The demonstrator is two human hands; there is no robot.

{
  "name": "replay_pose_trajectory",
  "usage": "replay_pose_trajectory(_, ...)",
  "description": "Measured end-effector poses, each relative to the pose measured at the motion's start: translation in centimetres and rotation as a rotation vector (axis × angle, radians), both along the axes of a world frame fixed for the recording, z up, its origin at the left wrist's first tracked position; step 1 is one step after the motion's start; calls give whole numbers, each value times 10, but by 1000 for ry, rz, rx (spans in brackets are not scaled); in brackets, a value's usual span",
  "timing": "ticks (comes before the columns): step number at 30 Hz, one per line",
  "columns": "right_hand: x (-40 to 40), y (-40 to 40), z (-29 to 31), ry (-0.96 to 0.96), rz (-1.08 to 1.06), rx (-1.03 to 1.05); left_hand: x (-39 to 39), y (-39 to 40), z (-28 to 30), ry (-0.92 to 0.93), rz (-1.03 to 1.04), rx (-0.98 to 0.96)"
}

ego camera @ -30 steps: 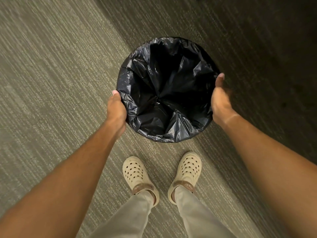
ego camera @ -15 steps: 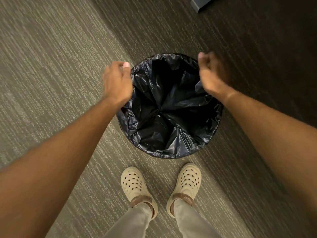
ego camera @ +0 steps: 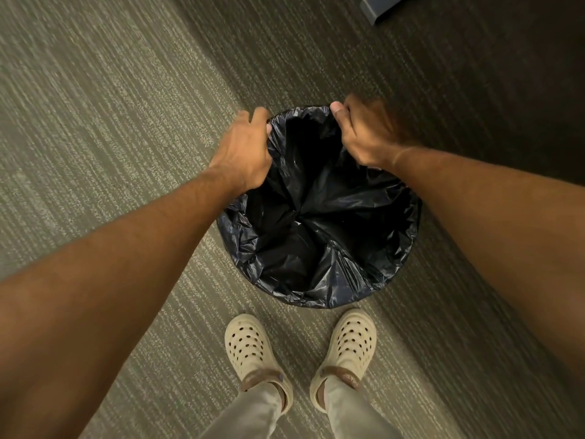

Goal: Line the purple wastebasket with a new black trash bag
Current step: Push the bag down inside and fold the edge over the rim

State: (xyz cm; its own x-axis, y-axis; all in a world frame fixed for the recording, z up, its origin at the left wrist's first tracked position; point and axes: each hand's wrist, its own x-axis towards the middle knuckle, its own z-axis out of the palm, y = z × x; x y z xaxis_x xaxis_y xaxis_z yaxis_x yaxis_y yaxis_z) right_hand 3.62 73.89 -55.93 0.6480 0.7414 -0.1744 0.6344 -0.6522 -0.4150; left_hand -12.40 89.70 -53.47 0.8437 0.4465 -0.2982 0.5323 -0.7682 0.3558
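Note:
A black trash bag (ego camera: 319, 236) fills a round wastebasket on the carpet, its crinkled edge folded out over the rim all the way round. The basket's purple wall is hidden under the plastic. My left hand (ego camera: 245, 152) grips the bag's edge at the far left of the rim, thumb inside. At the far right of the rim my right hand (ego camera: 364, 131) pinches the edge too, slightly blurred.
My two feet in cream clogs (ego camera: 250, 353) stand just in front of the basket on grey striped carpet (ego camera: 95, 122). A grey-blue corner of some object (ego camera: 380, 7) sits on the floor at the top right, in a darker area.
Both hands left the sides of the rim, moved to its far edge and closed on the bag there. The basket sits lower in view as the camera tilted.

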Motion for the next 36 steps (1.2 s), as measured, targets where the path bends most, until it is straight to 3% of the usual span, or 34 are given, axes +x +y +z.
replay_pose_trajectory(8,-7,-2,9,-36,-30,-25,-2,3,1,-21,30,-105)
replay_pose_trajectory(11,-29,-12,30,-244,-133,53,-14,1,6,-90,72,5)
replay_pose_trajectory(13,-56,-22,43,-307,-29,174,-31,-6,13,-101,88,137)
replay_pose_trajectory(15,-88,-29,38,-256,250,120,-43,-16,18,-42,-18,271)
replay_pose_trajectory(17,-112,-31,20,-174,486,-105,-46,-28,20,-6,-231,353)
replay_pose_trajectory(20,-126,-31,-9,-69,525,-354,-48,-46,14,-19,-548,355)
replay_pose_trajectory(25,-126,-40,-36,-147,603,-589,-56,-74,-2,327,-786,318)
replay_pose_trajectory(30,-112,-49,-53,-210,621,-880,-51,-81,-22,777,-721,440)
replay_pose_trajectory(36,-101,-63,-65,-225,646,-1082,-55,-73,-32,1034,-683,485)
